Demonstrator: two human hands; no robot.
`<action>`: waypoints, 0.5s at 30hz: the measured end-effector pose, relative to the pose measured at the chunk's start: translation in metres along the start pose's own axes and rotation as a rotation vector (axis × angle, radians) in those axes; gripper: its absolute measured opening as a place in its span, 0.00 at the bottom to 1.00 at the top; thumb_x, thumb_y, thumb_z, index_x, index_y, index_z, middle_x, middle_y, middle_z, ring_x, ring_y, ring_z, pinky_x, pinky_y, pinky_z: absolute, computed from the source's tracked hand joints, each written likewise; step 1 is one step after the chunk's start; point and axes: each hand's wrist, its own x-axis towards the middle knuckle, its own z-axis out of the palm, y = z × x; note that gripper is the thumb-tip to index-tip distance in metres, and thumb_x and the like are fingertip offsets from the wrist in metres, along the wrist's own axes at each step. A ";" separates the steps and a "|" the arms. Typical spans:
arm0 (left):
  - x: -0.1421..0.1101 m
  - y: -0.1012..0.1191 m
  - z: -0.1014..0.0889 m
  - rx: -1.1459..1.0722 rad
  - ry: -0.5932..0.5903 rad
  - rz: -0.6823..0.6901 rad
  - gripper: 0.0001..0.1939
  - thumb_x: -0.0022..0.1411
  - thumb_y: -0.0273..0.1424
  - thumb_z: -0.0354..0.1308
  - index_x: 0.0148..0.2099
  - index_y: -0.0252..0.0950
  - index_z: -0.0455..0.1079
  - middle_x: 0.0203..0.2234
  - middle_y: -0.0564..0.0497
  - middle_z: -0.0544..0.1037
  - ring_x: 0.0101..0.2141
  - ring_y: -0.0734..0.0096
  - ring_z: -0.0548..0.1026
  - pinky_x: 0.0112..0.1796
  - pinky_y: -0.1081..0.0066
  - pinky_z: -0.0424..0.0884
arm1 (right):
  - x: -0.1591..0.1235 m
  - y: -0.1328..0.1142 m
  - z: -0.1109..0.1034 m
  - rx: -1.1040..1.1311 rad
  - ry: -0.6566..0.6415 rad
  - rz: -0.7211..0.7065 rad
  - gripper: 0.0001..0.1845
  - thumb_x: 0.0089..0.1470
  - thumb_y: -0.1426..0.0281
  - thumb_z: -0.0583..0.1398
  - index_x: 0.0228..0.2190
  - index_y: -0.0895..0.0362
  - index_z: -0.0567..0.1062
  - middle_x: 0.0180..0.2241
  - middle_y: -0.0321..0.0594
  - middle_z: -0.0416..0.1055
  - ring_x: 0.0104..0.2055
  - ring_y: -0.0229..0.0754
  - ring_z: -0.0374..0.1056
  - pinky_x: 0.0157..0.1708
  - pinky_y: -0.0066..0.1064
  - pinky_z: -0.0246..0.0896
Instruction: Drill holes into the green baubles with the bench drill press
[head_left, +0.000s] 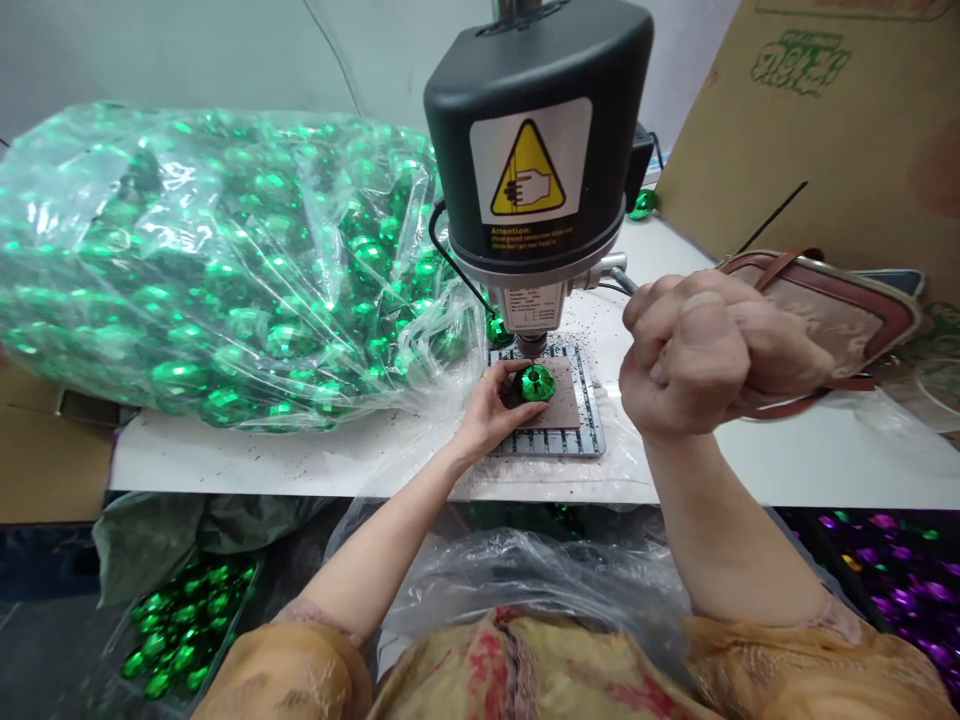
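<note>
A shiny green faceted ball rests on a flat brown board under the chuck of a black-headed bench drill press. My left hand curls its thumb and fingers around the ball's left side. The drill's tip meets the top of the ball, though I cannot tell how deep. Raised to the right of the machine, my right hand is wrapped in a fist around the drill press lever, whose end disappears inside the fingers. The board lies on the slotted metal base, with dark shavings scattered around.
A large clear plastic bag full of green balls fills the table's left side. Behind my right hand are a purse and a cardboard box. Below the table, a bin of green balls stands left and purple balls lie right.
</note>
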 end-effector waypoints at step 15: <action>0.000 0.001 0.004 0.070 0.064 0.010 0.28 0.50 0.36 0.73 0.53 0.39 0.70 0.35 0.51 0.74 0.35 0.69 0.72 0.37 0.69 0.69 | 0.006 -0.004 0.001 -0.072 -0.035 0.060 0.27 0.57 0.74 0.58 0.15 0.56 0.46 0.14 0.30 0.45 0.15 0.30 0.46 0.18 0.33 0.40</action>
